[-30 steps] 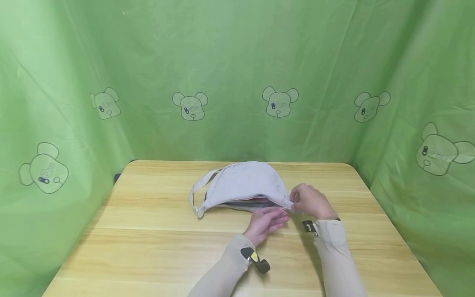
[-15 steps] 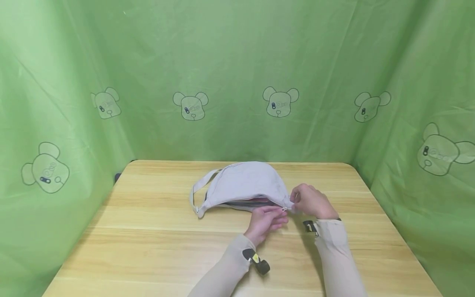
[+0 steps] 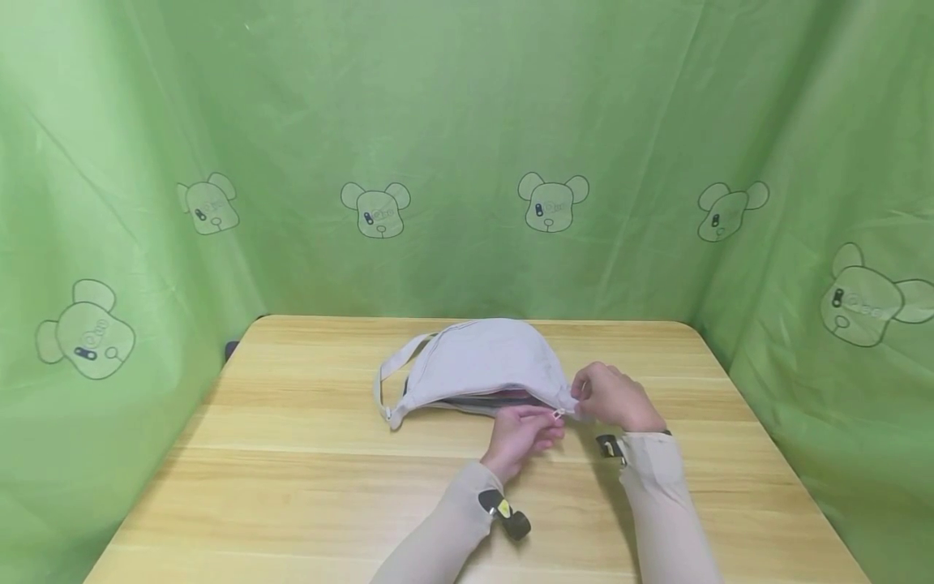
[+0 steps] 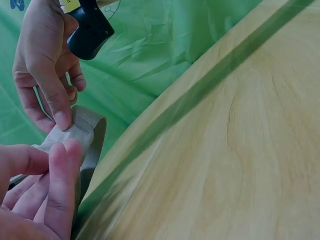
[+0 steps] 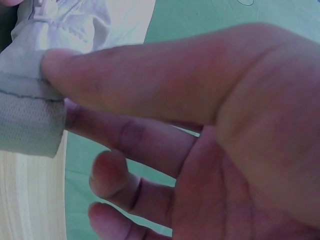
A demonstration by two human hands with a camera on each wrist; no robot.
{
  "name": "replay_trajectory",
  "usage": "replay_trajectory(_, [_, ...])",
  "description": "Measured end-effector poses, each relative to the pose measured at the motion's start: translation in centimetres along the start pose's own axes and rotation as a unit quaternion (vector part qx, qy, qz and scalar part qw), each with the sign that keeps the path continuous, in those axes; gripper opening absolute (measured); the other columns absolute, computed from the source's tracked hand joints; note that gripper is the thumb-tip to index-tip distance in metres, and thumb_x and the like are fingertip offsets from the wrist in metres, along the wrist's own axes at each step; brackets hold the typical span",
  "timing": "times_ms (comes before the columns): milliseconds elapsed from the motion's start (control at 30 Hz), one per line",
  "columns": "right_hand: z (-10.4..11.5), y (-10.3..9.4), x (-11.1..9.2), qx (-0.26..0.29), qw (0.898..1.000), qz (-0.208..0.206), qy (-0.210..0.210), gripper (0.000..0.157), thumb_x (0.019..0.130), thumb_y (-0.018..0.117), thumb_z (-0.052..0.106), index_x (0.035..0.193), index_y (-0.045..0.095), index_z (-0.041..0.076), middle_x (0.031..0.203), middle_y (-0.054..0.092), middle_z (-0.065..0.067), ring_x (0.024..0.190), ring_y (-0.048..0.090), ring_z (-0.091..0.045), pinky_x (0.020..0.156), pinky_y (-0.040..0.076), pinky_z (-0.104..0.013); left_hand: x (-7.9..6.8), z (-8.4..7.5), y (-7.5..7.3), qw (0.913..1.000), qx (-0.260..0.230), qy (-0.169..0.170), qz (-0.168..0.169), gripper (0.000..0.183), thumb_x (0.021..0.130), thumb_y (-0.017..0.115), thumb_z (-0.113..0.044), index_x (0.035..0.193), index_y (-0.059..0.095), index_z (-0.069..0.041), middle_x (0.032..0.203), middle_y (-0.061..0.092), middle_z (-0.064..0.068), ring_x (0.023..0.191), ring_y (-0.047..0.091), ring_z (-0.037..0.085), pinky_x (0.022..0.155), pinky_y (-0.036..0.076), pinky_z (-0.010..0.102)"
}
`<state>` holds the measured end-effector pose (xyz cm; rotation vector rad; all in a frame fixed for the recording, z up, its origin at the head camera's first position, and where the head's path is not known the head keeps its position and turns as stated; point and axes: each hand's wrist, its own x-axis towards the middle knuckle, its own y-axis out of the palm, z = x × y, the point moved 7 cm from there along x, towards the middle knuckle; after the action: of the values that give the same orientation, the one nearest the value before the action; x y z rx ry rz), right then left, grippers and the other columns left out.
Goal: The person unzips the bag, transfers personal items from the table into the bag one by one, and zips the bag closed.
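A pale grey-white shoulder bag lies on the table, its zipped mouth facing me and gaping. Inside the gap a strip of pink-red and some grey show. My right hand pinches the bag's right end, where the strap joins, between thumb and forefinger; the other fingers curl loosely in the right wrist view. My left hand is just below the right end of the opening, thumb and forefinger pinching the zipper pull. In the left wrist view its fingertips hide the pull.
The wooden table extends on all sides of the bag. Green curtains with printed bear heads stand behind it and at both sides. A strap loop lies at the bag's left. Each wrist carries a small black camera.
The zipper pull has swung a little to point at my left fingertips, and the left fingers have drawn together on it. My right hand and the bag stay nearly still.
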<state>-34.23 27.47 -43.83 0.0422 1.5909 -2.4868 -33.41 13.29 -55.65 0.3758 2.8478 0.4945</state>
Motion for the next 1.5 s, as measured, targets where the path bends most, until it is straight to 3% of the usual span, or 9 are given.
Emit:
replay_trajectory(800, [0.00,-0.14,0.01,-0.012,1.000,-0.005,-0.002,0.024,0.072,0.075,0.004,0.096,0.077,0.010,0.099,0.077,-0.011,0.084,0.068,-0.025,0.068,0.053,-0.047,0.47,-0.81,-0.33,0.9972,0.053,0.029,-0.045,0.013,0.085,0.074,0.001,0.098,0.077,0.004,0.085,0.079,0.020,0.066,0.075,0.013,0.066,0.064,0.028])
replay_trajectory(1500, [0.02,-0.12,-0.13,-0.011,1.000,0.000,0.004,0.025,0.072,0.077,0.006,0.096,0.077,0.011,0.096,0.077,-0.008,0.082,0.067,-0.023,0.068,0.052,-0.045,0.58,-1.03,-0.58,0.9964,0.061,0.042,-0.041,0.014,0.083,0.072,0.006,0.096,0.078,0.004,0.084,0.079,0.021,0.064,0.074,0.013,0.061,0.063,0.025])
